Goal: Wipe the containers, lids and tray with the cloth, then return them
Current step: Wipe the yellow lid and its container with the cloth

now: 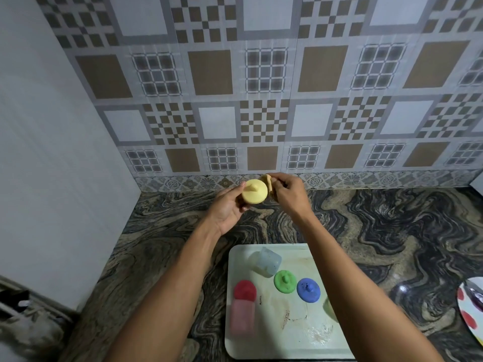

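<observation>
The round yellow plastic lid with a small centre knob (254,195) is held in the air at the middle of the frame, above the far edge of the desk, with its knob facing me. The left grip (230,206) cups it from the left and below, fingers curled round the rim. The right grip (287,193) pinches a small tan cloth (269,182), bunched against the lid's right edge.

The lid is held on one side only. To my eye, a hard push from the cloth could pop it out of that hold and drop it onto the dark swirled stone desk (392,231). I cannot see the underside, so that part could easily be missed.

In the lower centre lies the pale rectangular tray (300,347). On it are a clear plastic container on its side (268,261), a green knobbed lid (285,281), a blue knobbed lid (308,290) and a blurred pink container (242,318) lying down with a red lid (245,290) at its top. The right forearm crosses the tray's right side just beside the blue lid, and lowering it carelessly could sweep that lid off. A nudge could set the clear container rolling.

Brown smears and crumbs (318,335) mark the tray's lower right. Setting the wiped lid down there would undo the wipe.
</observation>
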